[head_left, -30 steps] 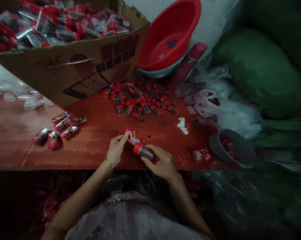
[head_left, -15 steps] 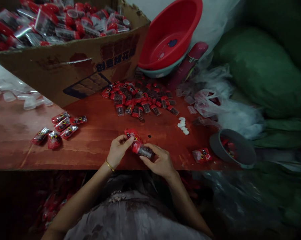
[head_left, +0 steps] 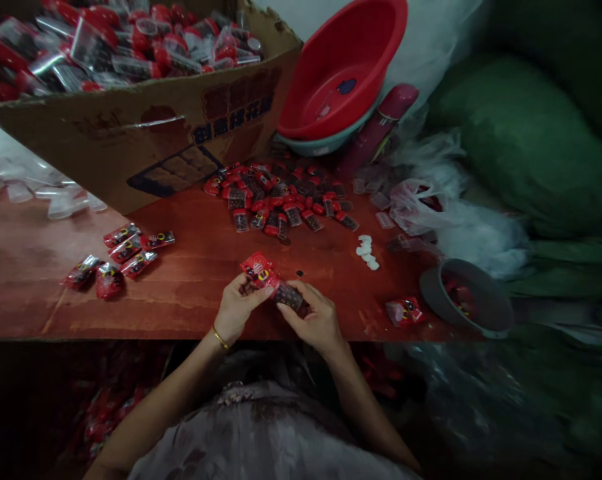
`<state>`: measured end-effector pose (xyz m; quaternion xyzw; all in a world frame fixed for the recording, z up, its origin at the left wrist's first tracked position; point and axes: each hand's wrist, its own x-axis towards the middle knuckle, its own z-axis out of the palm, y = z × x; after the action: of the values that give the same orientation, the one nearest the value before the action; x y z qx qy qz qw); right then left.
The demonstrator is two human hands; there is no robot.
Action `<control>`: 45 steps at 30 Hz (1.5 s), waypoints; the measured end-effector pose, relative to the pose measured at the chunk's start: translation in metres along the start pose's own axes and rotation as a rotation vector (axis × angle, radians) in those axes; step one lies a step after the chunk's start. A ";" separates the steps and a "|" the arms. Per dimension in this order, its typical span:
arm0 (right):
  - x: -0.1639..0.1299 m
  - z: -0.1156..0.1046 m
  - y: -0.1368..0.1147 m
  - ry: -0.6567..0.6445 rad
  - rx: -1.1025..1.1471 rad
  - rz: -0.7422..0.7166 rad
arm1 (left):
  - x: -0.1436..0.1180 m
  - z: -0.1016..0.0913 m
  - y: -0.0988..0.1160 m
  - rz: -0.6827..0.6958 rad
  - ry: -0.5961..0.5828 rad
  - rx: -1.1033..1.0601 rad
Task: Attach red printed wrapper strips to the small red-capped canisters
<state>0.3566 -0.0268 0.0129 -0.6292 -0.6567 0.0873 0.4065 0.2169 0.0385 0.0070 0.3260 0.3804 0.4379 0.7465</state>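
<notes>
Above the table's front edge, my left hand (head_left: 237, 305) pinches a red printed plastic wrapper (head_left: 259, 267) with a yellow and black figure on it. My right hand (head_left: 319, 321) grips the lower end of a small clear container (head_left: 287, 297) filled with dark pellets. The wrapper lies around or against the upper part of the container; its red cap is hidden. Both hands are closed and close together, the container tilted between them. Beyond them lies a pile of similar red-capped containers (head_left: 291, 208). Several wrapped packs (head_left: 125, 250) rest at the left.
A cardboard box (head_left: 95, 133) full of red-capped containers stands at the back left. Red basin (head_left: 325, 87) and thermos (head_left: 381, 123) are behind the pile. White pieces (head_left: 367, 252), a red packet (head_left: 405, 311) and a grey bowl (head_left: 431, 293) lie to the right.
The container's red cap has passed out of sight under the wrapper, which now extends farther up and left. My left thumb has shifted down along it toward my right hand.
</notes>
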 end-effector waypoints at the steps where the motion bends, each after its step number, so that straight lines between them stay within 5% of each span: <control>1: 0.000 0.002 0.000 0.027 -0.012 0.007 | -0.002 0.000 -0.002 -0.023 -0.002 -0.011; 5: 0.001 0.010 -0.001 0.153 -0.120 0.008 | -0.007 0.002 -0.008 -0.091 0.042 -0.085; 12: 0.005 0.017 -0.007 0.150 -0.104 -0.068 | 0.006 -0.002 0.008 -0.051 -0.090 -0.020; 18: 0.006 0.027 -0.015 0.224 -0.149 -0.031 | 0.001 0.010 -0.002 -0.070 -0.074 -0.046; 25: 0.006 0.032 -0.013 0.056 0.018 -0.026 | 0.004 0.009 0.003 -0.031 -0.003 -0.057; 32: 0.002 0.034 -0.018 0.053 0.049 0.000 | -0.003 0.019 0.003 -0.097 0.083 -0.229; 39: -0.004 0.040 -0.016 0.087 0.222 0.209 | -0.006 0.016 0.002 -0.138 0.013 -0.147; 45: 0.000 0.037 -0.016 -0.030 0.667 0.398 | -0.001 0.013 0.014 -0.125 0.033 -0.170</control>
<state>0.3206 -0.0155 -0.0017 -0.5764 -0.4631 0.3822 0.5543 0.2223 0.0415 0.0248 0.2299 0.3737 0.4264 0.7910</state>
